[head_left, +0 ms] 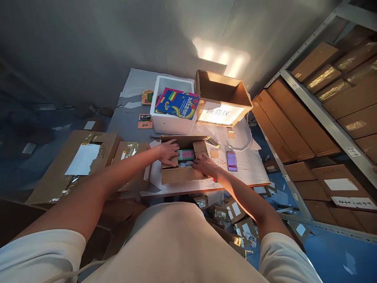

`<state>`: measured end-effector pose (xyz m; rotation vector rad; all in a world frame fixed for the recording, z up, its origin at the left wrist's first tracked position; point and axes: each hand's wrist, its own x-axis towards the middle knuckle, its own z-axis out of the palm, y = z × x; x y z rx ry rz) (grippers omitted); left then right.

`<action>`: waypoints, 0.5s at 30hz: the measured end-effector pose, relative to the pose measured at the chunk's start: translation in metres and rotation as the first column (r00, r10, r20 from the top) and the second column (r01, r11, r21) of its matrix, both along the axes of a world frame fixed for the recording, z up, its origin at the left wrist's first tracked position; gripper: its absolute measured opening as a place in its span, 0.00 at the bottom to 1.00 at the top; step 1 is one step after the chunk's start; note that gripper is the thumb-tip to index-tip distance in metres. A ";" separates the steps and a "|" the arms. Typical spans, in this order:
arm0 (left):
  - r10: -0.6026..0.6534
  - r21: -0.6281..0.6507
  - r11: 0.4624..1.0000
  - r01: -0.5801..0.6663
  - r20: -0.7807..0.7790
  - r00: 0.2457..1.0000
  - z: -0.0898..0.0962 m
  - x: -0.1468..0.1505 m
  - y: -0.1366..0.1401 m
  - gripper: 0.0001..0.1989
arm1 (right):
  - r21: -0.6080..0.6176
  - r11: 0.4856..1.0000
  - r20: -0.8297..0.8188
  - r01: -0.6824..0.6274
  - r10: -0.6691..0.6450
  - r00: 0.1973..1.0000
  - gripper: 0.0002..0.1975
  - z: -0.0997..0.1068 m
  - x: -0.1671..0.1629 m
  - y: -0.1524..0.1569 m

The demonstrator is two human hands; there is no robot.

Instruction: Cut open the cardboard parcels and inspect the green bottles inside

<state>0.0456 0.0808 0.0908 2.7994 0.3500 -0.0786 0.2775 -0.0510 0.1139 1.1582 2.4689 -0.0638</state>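
An open cardboard box [184, 175] lies at the table's front, its flaps raised. Inside it I see a green and pink item [186, 155] and some clear, crumpled material [185, 163]. My left hand [169, 152] presses on the box's left end flap, fingers spread. On the opposite side my right hand [205, 165] touches the right end flap with its fingers stretched out; the fingertips reach over the box's inside. Neither hand shows a thing gripped in it.
Behind the box stand a white foam box [172, 126] with books [178, 103] and a labelled open carton [219, 114]. A phone [231, 161] lies right on the table [247, 173]. Large cartons [79, 157] stand left; a loaded shelf [324, 118] is at right.
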 end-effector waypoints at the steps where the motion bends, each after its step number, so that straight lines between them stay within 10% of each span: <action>1: 0.011 0.024 1.000 -0.011 0.003 1.000 0.005 0.000 0.001 0.29 | 0.008 1.000 -0.004 0.007 -0.007 1.000 0.23 0.001 0.001 -0.001; 10: 0.413 0.256 0.897 -0.360 -0.197 0.889 0.025 -0.018 0.022 0.51 | 0.046 0.999 0.010 -0.009 0.009 1.000 0.20 -0.005 0.005 -0.008; 15: 0.399 0.273 0.901 -0.338 -0.213 0.892 0.015 -0.044 0.023 0.62 | 0.036 0.999 0.014 -0.005 0.005 1.000 0.16 -0.004 0.002 -0.008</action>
